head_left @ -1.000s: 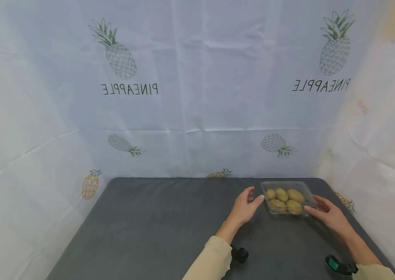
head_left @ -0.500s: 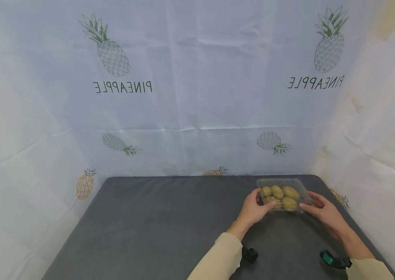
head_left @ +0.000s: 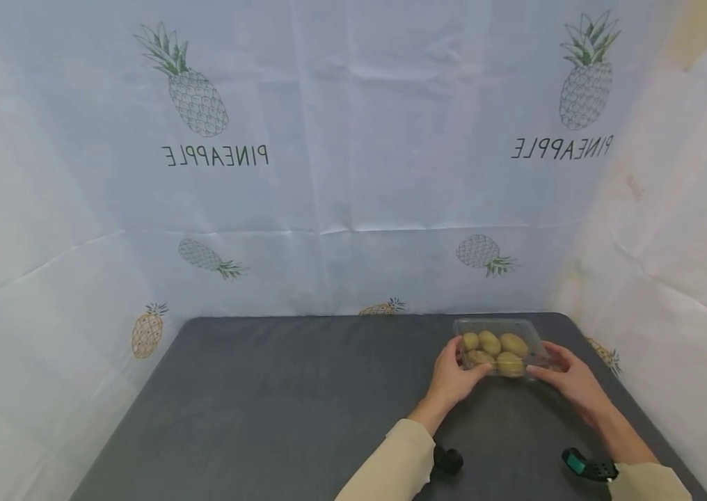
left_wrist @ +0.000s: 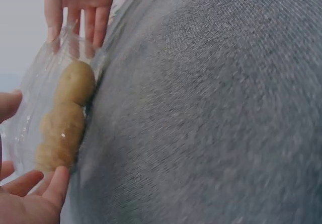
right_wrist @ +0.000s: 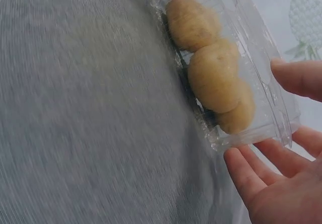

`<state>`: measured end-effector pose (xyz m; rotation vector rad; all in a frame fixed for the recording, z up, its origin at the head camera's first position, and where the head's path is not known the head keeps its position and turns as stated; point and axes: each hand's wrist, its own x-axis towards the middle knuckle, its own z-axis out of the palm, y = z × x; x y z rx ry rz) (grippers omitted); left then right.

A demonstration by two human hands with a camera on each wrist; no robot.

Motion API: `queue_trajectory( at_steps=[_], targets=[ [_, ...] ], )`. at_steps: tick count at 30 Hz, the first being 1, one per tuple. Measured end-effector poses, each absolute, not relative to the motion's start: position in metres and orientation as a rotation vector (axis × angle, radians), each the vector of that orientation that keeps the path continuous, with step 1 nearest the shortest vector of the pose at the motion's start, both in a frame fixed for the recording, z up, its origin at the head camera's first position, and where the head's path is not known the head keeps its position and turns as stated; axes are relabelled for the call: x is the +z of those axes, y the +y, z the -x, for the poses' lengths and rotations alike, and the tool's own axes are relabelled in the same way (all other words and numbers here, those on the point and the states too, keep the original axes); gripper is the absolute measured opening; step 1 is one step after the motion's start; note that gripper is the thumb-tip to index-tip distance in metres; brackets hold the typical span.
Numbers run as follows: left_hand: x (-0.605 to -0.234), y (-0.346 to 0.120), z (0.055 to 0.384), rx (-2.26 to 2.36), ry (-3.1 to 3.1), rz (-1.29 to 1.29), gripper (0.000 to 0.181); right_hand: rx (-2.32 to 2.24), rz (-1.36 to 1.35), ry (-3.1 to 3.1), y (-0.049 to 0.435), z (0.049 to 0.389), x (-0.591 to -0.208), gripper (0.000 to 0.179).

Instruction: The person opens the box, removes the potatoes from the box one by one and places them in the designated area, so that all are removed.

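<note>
A clear plastic container [head_left: 534, 341] stands at the right of the head frame, just below its middle, near the far edge of the dark grey desk [head_left: 297, 403]. Five rounded, yellow-brown potatoes [head_left: 509, 364] can be made out inside it, lying in two rows. The left hand [head_left: 449, 376] grips the container's left end, its thumb along the near side and its fingers bent round the end wall. The right hand [head_left: 577, 386] holds the opposite end, thumb at the near right corner and fingers round the right side. In the right wrist view, three potatoes line up along the near wall from the upper middle down toward the right hand, and the fingertips of the other hand show at the top. In the left wrist view the container fills the left of the frame, between the two hands. Whether its base touches the desk I cannot tell. Cream sleeves [head_left: 391, 466] enter from the bottom, with a black device [head_left: 449, 460] by the left wrist and a black band [head_left: 591, 467] at the right one. Behind hangs a pale cloth [head_left: 328, 167] printed with pineapples and mirrored lettering.
</note>
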<state>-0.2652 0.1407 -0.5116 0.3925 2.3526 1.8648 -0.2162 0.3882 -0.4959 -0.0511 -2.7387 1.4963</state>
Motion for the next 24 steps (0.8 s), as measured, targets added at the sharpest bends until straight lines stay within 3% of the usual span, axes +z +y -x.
queue_trajectory(
  at_steps=[24],
  targets=[
    [-0.507,0.08,0.28,1.817,2.397,-0.365,0.076,1.593,0.094,-2.705,0.325,0.232,-0.494,0.093]
  ],
)
